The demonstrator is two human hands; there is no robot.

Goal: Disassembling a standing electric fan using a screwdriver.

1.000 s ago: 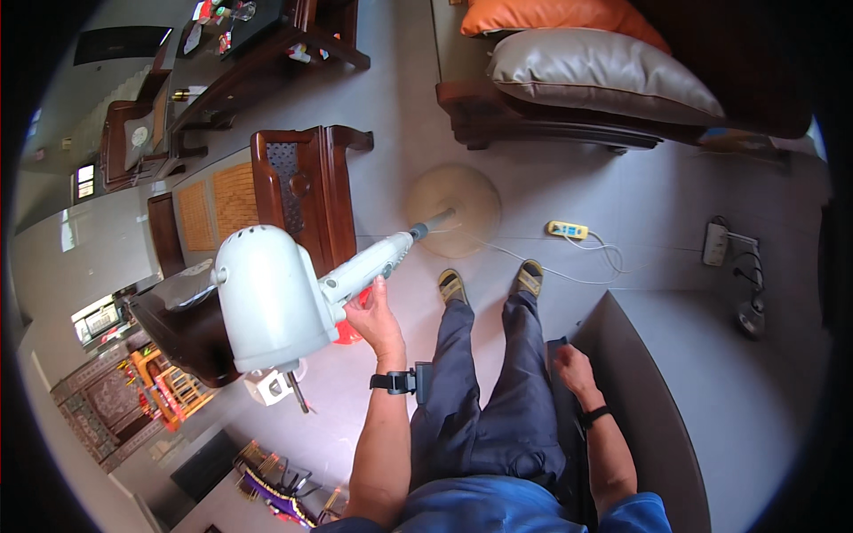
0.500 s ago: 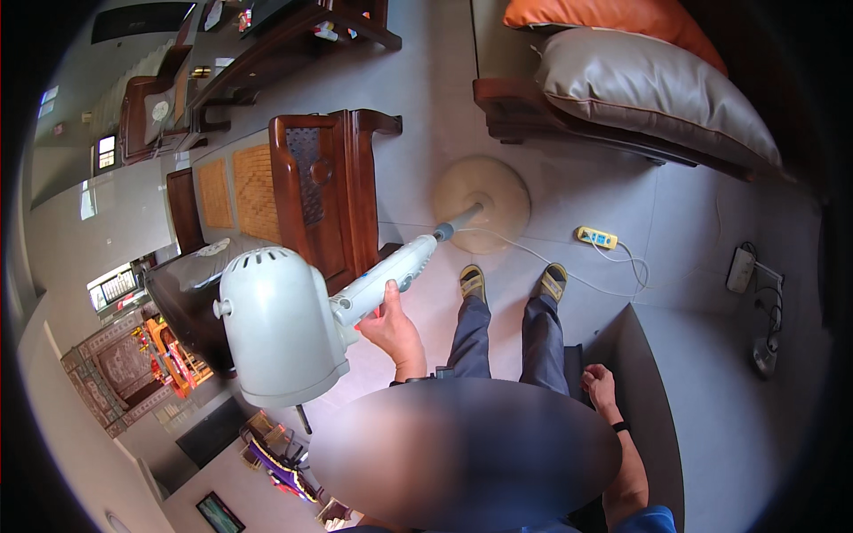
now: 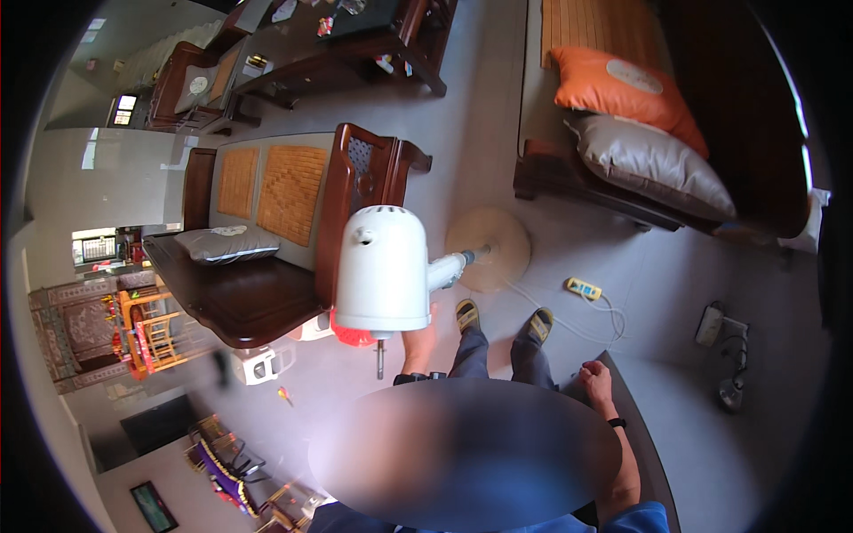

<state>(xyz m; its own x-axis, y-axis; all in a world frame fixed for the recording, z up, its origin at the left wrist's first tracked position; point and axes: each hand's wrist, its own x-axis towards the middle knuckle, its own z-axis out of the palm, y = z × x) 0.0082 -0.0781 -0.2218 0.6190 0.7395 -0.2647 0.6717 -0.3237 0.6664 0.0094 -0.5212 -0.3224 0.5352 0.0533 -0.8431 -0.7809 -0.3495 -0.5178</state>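
Note:
A white fan head (image 3: 380, 275) is tilted toward me with its bare metal shaft (image 3: 380, 360) exposed and no blades on it. Its neck (image 3: 444, 273) runs back to a pole on the round beige base (image 3: 502, 271). My left hand (image 3: 418, 345) is under and behind the fan head at the neck, its fingers mostly hidden by it. My right hand (image 3: 595, 380) is off to the right beside my leg, fingers curled; anything in them is too small to make out. A red object (image 3: 351, 330) shows behind the fan head. A blurred oval covers my lower body.
A wooden settee (image 3: 235, 302) stands left, another with orange (image 3: 622, 93) and grey cushions (image 3: 653, 169) at upper right. A yellow power strip (image 3: 584, 289) with white cord lies near my feet. A small red-yellow tool (image 3: 285, 397) and white stool (image 3: 258, 364) are left.
The fan head has swung rightward and more upright, now hiding much of my left hand. The view has shifted, showing more of the left settee.

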